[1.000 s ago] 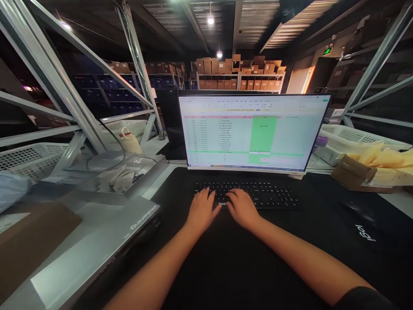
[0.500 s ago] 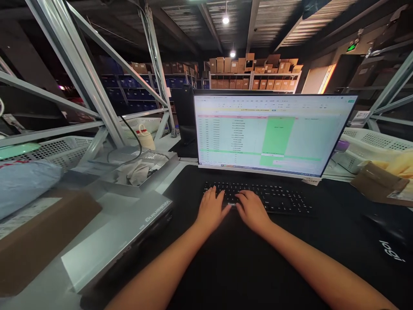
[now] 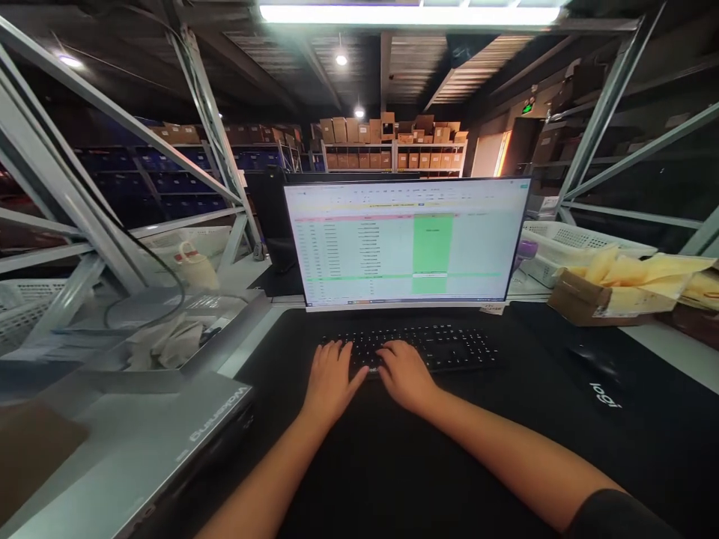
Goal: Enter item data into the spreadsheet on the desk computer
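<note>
Both of my hands rest on a black keyboard [image 3: 454, 350] that lies on a dark desk mat [image 3: 359, 464]. My left hand [image 3: 331, 378] is over the keyboard's left end, palm down, fingers spread on the keys and thumb stretched out toward the front edge. My right hand [image 3: 405, 373] lies just beside it near the middle, its fingers bent apart over the keys. Neither hand holds anything. Behind the keyboard stands a monitor [image 3: 387, 247] showing a spreadsheet with a green column and a green row; its text is too small to read.
To the right, a black mouse [image 3: 595, 363] sits near the mat's logo. Beyond it is a cardboard box [image 3: 581, 299] of yellowish envelopes. A grey tray [image 3: 225, 329] and a grey box [image 3: 185, 434] flank the left arm. Metal rack posts [image 3: 205, 105] rise behind.
The view has swung to the right and tilted up, so the monitor and hands appear further left and a ceiling lamp shows. Both hands stay on the keyboard, with small finger shifts.
</note>
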Demonstrator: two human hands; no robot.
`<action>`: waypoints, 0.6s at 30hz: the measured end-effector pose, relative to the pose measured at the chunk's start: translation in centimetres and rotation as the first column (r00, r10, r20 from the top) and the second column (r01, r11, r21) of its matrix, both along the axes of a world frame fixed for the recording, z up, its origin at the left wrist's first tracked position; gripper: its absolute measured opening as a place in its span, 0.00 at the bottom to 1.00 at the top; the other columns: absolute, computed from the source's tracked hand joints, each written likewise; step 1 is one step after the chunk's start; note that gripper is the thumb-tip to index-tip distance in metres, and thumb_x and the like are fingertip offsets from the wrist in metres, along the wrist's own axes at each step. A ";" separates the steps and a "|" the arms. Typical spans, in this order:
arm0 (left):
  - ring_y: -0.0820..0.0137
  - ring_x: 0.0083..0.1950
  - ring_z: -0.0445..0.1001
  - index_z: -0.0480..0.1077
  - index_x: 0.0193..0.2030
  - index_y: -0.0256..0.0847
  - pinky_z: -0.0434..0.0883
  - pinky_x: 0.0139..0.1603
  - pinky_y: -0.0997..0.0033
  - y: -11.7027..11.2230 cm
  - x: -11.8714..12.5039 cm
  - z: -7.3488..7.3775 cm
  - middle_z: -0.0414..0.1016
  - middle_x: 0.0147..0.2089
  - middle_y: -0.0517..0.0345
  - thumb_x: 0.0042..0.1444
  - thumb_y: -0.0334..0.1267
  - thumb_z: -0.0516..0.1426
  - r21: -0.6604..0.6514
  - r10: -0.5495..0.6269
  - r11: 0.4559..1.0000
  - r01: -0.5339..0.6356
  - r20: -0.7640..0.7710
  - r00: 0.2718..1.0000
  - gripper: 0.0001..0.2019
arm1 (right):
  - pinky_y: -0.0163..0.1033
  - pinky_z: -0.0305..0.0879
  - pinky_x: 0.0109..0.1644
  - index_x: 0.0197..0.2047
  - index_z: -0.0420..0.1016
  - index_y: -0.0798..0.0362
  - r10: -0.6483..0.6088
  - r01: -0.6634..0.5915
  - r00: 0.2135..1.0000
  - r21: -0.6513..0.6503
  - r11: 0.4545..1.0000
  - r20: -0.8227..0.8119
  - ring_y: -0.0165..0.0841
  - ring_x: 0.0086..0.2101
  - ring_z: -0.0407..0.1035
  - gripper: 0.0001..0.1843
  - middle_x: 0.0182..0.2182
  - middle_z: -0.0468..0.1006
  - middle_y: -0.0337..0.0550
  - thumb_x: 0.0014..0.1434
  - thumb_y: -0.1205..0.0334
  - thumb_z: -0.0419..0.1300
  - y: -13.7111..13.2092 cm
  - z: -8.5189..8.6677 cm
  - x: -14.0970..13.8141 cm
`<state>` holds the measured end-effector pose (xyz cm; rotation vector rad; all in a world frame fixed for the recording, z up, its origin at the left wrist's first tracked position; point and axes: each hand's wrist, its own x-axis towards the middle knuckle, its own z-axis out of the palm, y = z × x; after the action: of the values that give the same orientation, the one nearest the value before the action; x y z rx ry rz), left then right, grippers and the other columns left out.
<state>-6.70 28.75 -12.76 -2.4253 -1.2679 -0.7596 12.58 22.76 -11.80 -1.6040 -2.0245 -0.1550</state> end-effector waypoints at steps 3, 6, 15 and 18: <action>0.47 0.62 0.69 0.69 0.59 0.29 0.64 0.66 0.42 0.1 0.0 -0.2 0.72 0.59 0.34 0.62 0.51 0.55 0.027 0.001 1.000 -0.001 -0.022 1.000 0.28 | 0.48 0.61 0.63 0.56 0.73 0.53 0.005 -0.005 1.000 0.011 1.000 -0.005 0.41 0.55 0.63 0.18 0.54 0.70 0.49 0.65 0.61 0.55 0.1 -0.2 0.0; 0.47 0.62 0.69 0.69 0.59 0.29 0.66 0.64 0.44 0.2 0.0 -0.2 0.72 0.59 0.34 0.62 0.50 0.55 0.034 0.008 0.999 -0.007 -0.038 0.999 0.27 | 0.48 0.62 0.62 0.56 0.73 0.54 0.011 -0.011 1.000 0.013 1.000 -0.003 0.40 0.54 0.63 0.18 0.54 0.70 0.49 0.65 0.61 0.55 0.1 -0.2 0.0; 0.48 0.62 0.69 0.70 0.58 0.31 0.66 0.65 0.46 0.1 -0.1 -0.2 0.71 0.60 0.36 0.62 0.50 0.55 0.000 0.012 1.000 -0.012 -0.021 1.000 0.26 | 0.48 0.61 0.63 0.57 0.73 0.54 0.001 -0.001 1.000 0.002 1.000 0.007 0.41 0.55 0.63 0.18 0.54 0.70 0.49 0.65 0.61 0.55 0.1 -0.1 0.0; 0.47 0.63 0.68 0.70 0.58 0.30 0.66 0.64 0.46 0.0 -0.1 -0.1 0.71 0.61 0.35 0.62 0.49 0.55 -0.032 0.011 0.999 -0.011 -0.005 1.000 0.26 | 0.48 0.61 0.63 0.57 0.73 0.54 -0.002 0.002 1.000 -0.011 1.000 0.004 0.41 0.55 0.62 0.19 0.55 0.70 0.49 0.65 0.61 0.55 0.0 0.1 0.0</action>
<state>-6.80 28.75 -12.89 -2.4423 -1.3001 -0.7359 12.56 22.78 -11.72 -1.6133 -2.0300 -0.1484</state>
